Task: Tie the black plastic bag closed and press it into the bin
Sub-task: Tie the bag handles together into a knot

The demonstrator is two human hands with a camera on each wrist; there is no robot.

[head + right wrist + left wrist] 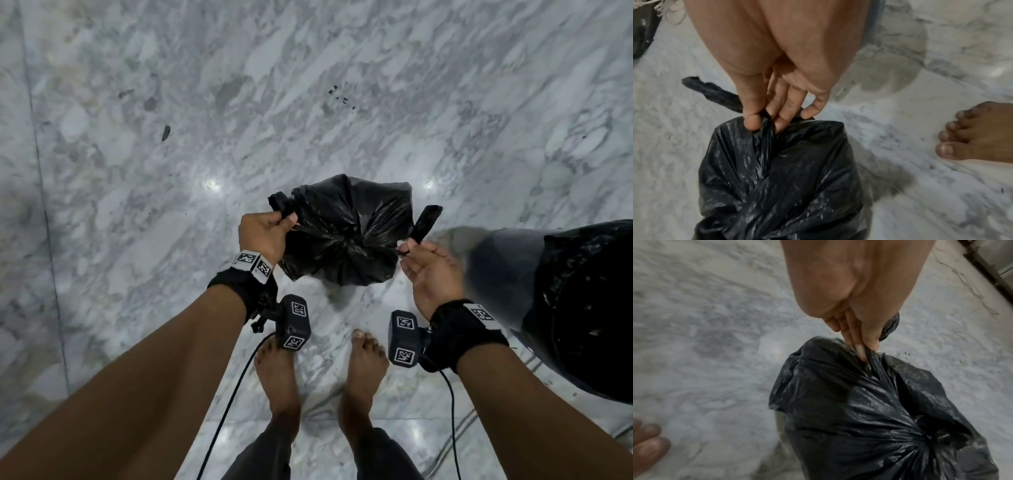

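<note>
A full black plastic bag point(346, 229) sits on the marble floor in front of my feet, its top gathered into a knot at the middle. My left hand point(265, 229) pinches the left tail of the bag point(869, 356) between thumb and fingers. My right hand point(426, 263) pinches the right tail point(764, 118), whose loose end point(426, 222) sticks up past the thumb. Both tails are pulled outward, away from the knot. The bin point(589, 308), lined with black plastic, stands at the right edge of the head view.
My bare feet point(279, 370) stand just behind the bag on the grey-white marble floor point(171, 137). Small dark specks of debris point(342, 97) lie on the floor further ahead. Cables hang from both wrist cameras.
</note>
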